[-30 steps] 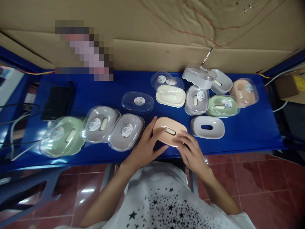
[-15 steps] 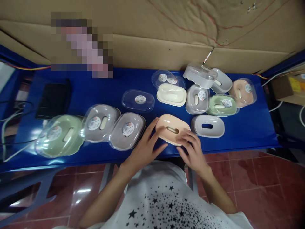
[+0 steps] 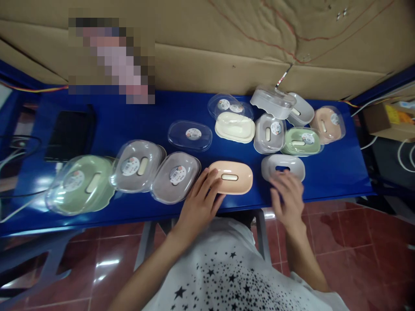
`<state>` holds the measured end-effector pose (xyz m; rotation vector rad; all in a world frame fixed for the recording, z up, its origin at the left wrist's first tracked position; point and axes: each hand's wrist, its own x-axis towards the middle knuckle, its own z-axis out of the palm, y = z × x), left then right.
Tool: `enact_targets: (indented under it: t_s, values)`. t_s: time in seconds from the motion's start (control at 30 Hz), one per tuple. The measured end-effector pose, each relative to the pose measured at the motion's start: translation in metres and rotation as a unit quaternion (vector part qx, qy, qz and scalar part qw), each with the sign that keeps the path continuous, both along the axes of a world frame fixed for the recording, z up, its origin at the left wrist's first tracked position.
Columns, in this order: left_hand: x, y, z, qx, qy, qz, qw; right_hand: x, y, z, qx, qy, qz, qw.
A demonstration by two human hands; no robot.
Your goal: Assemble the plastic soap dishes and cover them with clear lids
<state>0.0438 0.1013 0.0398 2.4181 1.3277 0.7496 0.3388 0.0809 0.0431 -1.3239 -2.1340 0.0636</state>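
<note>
Right now the left hand [image 3: 198,203] lies flat on the near left end of the peach soap dish [image 3: 232,177], fingers spread and resting on it rather than clamped. That dish sits upside down on the blue table [image 3: 136,116] near the front edge, its long axis running 9 to 3 o'clock, the slot in its top lined the same way. From those fingertips the bulk of the dish lies toward 2 o'clock.

The right hand [image 3: 289,199] hovers open, fingers loosely apart, holding nothing, its tips just reaching the near rim of the white soap dish [image 3: 282,166]. That one lies at about 12 o'clock from the hand, also long side 9 to 3, just beside the peach one on its 3 o'clock side. Each hand is plainly nearer its own dish.
</note>
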Motion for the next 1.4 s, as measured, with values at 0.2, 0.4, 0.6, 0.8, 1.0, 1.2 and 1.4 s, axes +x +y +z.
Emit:
enact_targets:
  t_s: [0.2,0.4,0.6,0.8,1.0,1.2,1.4]
  values:
    - [0.017,-0.008,0.012,-0.011,0.005,0.062,0.998,0.042,0.002,-0.001,-0.058,-0.089,-0.139,0.985]
    - [-0.025,0.041,0.072,0.059,0.037,-0.005,0.998,0.021,-0.014,-0.009,-0.069,-0.064,-0.075,0.993]
    - [-0.059,0.141,0.082,0.017,0.199,-0.034,0.979,-0.001,-0.024,-0.010,-0.050,-0.032,-0.025,0.998]
    - [-0.021,0.154,0.075,0.009,0.202,-0.069,0.977,-0.047,-0.015,-0.010,-0.082,-0.018,-0.018,0.996]
    - [0.024,0.158,0.073,0.038,0.215,-0.130,0.967,-0.075,0.011,-0.006,-0.095,0.000,0.021,0.995]
    - [0.080,0.173,0.062,0.115,0.302,-0.168,0.931,-0.066,0.006,-0.008,-0.084,-0.001,0.014,0.996]
    - [0.097,0.181,0.065,0.100,0.312,-0.148,0.933,-0.048,-0.013,-0.015,-0.066,0.023,-0.028,0.997]
